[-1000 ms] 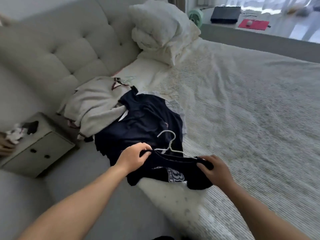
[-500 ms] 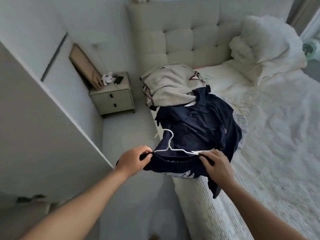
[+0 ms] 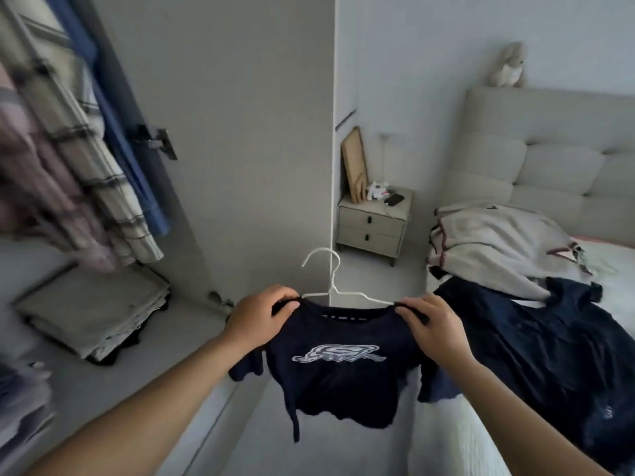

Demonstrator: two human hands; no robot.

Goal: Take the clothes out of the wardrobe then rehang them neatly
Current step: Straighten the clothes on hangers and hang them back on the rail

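A small navy T-shirt (image 3: 340, 383) with a pale chest logo hangs on a white wire hanger (image 3: 330, 283), held in the air between wardrobe and bed. My left hand (image 3: 261, 317) grips its left shoulder and my right hand (image 3: 436, 328) grips its right shoulder. The open wardrobe (image 3: 86, 149) at the left holds hanging clothes: a plaid shirt (image 3: 86, 159), a blue garment (image 3: 113, 132) and pinkish ones, blurred. On the bed lie a dark navy garment (image 3: 549, 355) and a cream sweater (image 3: 498, 249).
The wardrobe's open door (image 3: 240, 132) stands straight ahead. Folded linen (image 3: 92, 314) lies on the wardrobe floor. A bedside cabinet (image 3: 372, 228) with a phone and small items stands beside the padded headboard (image 3: 549, 156). A soft toy (image 3: 508, 65) sits on the headboard.
My view has swung left from the bed toward the wardrobe. Both hands have lifted the navy T-shirt on its hanger off the bed, and it now hangs free.
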